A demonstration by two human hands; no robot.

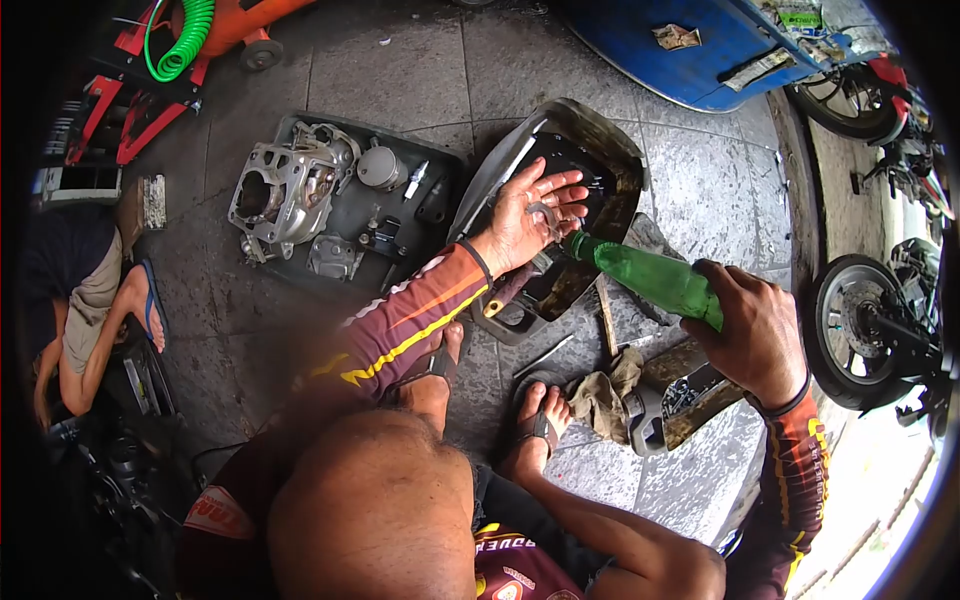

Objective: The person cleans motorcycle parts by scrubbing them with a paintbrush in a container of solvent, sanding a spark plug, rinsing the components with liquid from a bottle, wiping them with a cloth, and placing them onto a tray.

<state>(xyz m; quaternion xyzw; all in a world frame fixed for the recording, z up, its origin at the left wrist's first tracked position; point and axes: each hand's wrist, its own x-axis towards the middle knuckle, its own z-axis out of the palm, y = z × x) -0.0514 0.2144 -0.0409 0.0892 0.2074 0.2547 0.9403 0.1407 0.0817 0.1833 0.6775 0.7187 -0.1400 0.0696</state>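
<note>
My left hand (535, 205) is palm up over a dark, cut-open plastic container (622, 140), fingers stretched out. A small curved grey metal part (543, 213) rests across its fingers; its exact kind is unclear. In my right hand (755, 330) is a green bottle (655, 280), tilted with its mouth close to my left fingers. Dark liquid and a wooden-handled brush-like tool (510, 288) are in the container. I cannot make out whether anything flows from the bottle.
On the left, a grey tray (440, 160) holds an engine cylinder (285, 195), a piston (380, 168) and a spark plug (416, 180). A rag (605, 400) lies by a second cut container (690, 425). Motorcycles (850, 330) stand right; another person's foot (150, 310) shows left.
</note>
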